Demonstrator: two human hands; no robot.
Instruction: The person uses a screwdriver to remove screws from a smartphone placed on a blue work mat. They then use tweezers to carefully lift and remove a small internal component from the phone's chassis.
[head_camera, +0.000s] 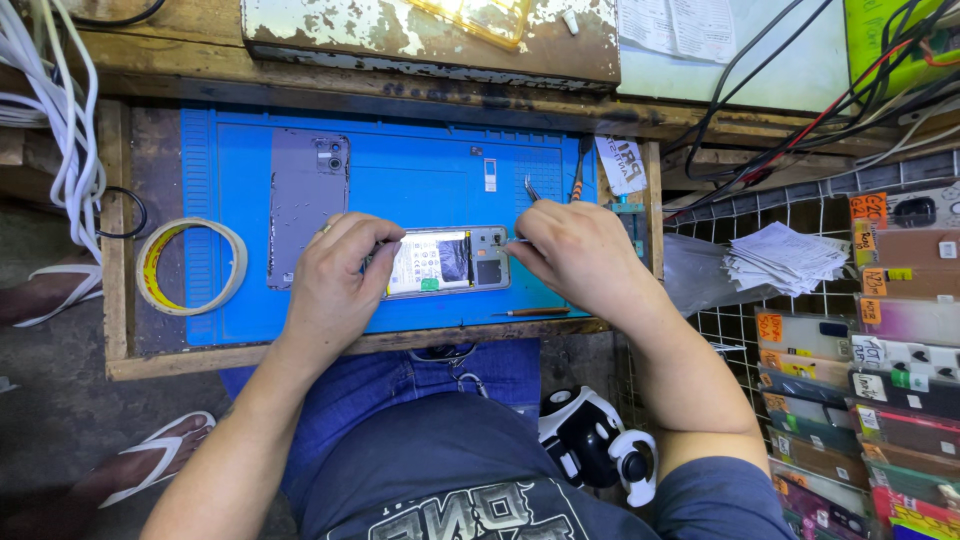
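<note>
An opened phone (447, 261) lies face down on the blue work mat (420, 180), its battery and circuit board exposed. My left hand (335, 270) grips the phone's left end and holds it flat. My right hand (575, 255) pinches metal tweezers (522, 239), whose tip touches the board at the phone's right end. The phone's purple back cover (307, 200) rests on the mat to the left, camera cut-out at the top.
A roll of tape (192, 265) sits at the mat's left edge. A thin screwdriver (535, 313) lies near the front edge, other tools (578, 170) at the back right. White cables (60, 110) hang left; phone cases (880, 350) and papers (785, 255) fill a rack right.
</note>
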